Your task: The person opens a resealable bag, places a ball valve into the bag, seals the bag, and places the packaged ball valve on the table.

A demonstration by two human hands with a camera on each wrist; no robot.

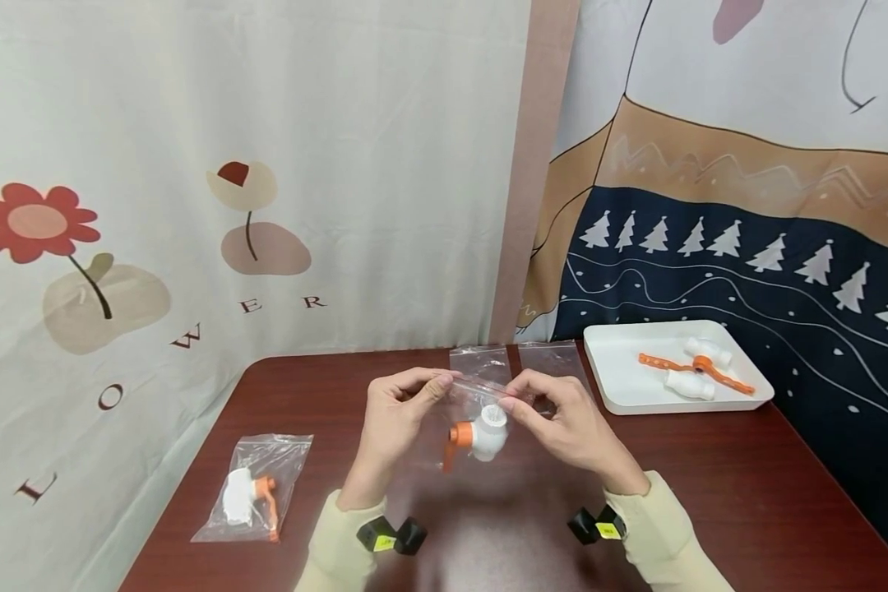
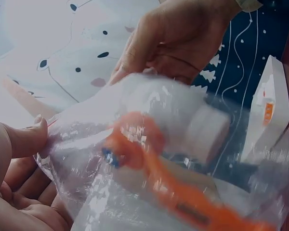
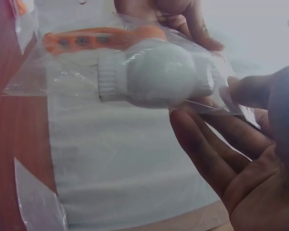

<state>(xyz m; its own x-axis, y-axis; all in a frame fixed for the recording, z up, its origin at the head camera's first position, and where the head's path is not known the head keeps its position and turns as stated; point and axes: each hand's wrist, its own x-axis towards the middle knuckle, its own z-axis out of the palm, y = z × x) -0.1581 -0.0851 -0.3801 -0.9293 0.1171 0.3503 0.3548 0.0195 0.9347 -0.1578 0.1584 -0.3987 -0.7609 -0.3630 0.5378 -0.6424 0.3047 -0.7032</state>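
Both hands hold up a clear plastic bag by its top edge, above the table. Inside it hangs a white valve (image 1: 490, 433) with an orange handle (image 1: 455, 440); the right wrist view shows the valve's white body (image 3: 161, 72) through the film. My left hand (image 1: 395, 419) pinches one corner between thumb and fingers, the thumb on the film in the left wrist view. At the other corner, my right hand (image 1: 573, 423) pinches the edge, its thumb and fingertips gripping the film in the right wrist view.
On the table (image 1: 311, 395), a bagged white valve (image 1: 238, 496) with an orange handle lies at left. A white tray (image 1: 614, 370) at the back right holds white valve parts and orange handles. Flat clear bags (image 1: 551, 355) lie at the back edge, before patterned curtains.
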